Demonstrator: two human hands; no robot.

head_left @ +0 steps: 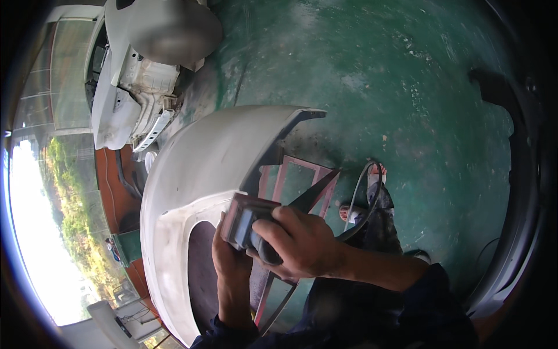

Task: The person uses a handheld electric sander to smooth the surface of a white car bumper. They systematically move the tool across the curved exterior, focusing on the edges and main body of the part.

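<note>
Your blocky sander [246, 225], dark with a blue-grey middle and brownish-red pad [232, 218], is at the right edge of the pale bumper [203, 154]. Your right hand [305, 241] wraps its rounded grip [268, 250]; your left hand [230, 259] is by the pad, how closed I cannot tell. A pink stand [281, 177] shows below.

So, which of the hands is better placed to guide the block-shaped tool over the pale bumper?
Probably the right hand: its fingers wrap around the block-shaped tool, while the left hand is only at its reddish pad.
</note>
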